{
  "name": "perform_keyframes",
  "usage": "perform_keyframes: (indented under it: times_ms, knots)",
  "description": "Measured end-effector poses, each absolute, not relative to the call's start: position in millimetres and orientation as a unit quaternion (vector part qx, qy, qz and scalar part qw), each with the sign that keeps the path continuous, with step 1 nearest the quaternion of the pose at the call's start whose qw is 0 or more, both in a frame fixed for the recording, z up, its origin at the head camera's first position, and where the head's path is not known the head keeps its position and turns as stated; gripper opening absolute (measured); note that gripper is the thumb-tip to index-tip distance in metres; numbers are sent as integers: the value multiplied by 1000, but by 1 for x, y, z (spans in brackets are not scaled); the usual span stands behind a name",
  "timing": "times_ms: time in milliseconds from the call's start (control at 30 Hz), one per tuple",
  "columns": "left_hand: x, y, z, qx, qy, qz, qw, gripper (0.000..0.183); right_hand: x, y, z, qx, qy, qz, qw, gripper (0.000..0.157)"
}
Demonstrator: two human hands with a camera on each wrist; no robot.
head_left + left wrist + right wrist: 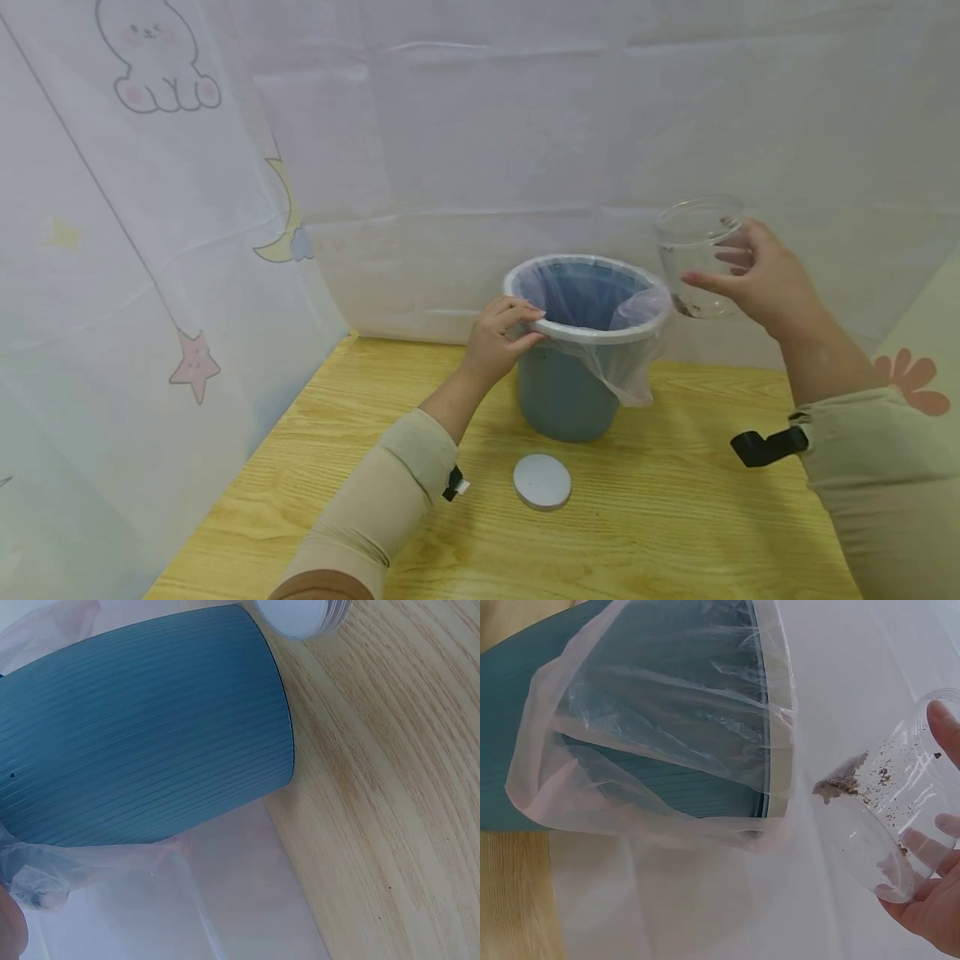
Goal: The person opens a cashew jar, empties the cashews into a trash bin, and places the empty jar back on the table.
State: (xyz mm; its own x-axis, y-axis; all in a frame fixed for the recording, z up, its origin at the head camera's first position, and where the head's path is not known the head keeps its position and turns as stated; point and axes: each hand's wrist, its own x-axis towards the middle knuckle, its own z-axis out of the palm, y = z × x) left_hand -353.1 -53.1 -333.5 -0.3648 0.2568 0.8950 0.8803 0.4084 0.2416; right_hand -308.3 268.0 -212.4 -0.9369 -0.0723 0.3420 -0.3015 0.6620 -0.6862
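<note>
A blue-green trash bin (566, 392) with a white rim stands on the table, lined with a thin translucent pinkish bag (667, 712) folded over the rim. My left hand (501, 337) grips the left side of the rim, fingers over the top and thumb below. My right hand (772, 279) holds a clear jar (701, 258) just right of the bin, about rim height. Brown crumbs (844, 780) cling to the jar's wall and gather near its base. In the left wrist view only a fingertip of the left hand shows at the lower left.
A round white lid (542, 481) lies on the wood-grain table (420, 533) in front of the bin. Behind it hangs a pale sheet (450, 142), with a printed one (97, 292) along the left. Each sleeve has a black device (768, 447) at the wrist.
</note>
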Motion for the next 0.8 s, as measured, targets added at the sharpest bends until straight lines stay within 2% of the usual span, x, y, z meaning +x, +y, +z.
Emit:
perform_keyframes:
  times_ms: [800]
  knots:
    - [-353,-53,-334,-385,-736,-382,405,26,-301,285,-228,117,-866,458,161,72]
